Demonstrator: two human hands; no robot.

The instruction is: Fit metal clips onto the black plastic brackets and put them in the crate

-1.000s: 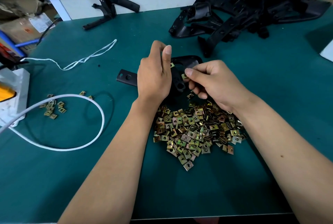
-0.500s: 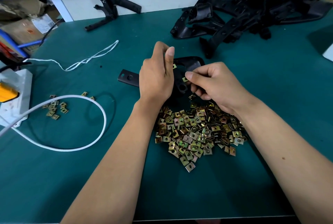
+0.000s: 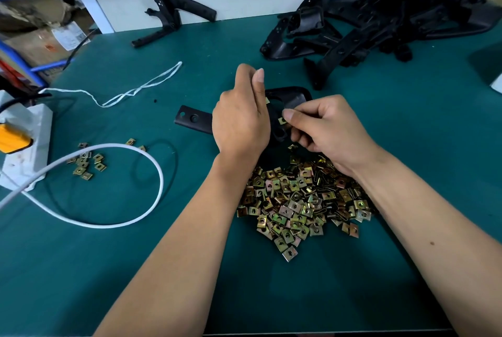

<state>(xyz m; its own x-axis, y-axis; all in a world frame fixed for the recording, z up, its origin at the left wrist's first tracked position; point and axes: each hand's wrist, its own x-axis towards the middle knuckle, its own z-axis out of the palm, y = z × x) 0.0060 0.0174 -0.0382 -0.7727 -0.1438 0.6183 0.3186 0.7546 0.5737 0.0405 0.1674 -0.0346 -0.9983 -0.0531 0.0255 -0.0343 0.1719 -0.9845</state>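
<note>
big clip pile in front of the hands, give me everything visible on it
The clip pile is a loose heap of small, flat, roughly square metal clips, brassy yellow with greenish and pinkish tints, most showing a centre hole. They lie jumbled and overlapping on the green mat, tapering to a few strays at the near edge. The right hand and its wrist hang over the far right part; the left forearm borders the left edge. Contact cannot be told.
</note>
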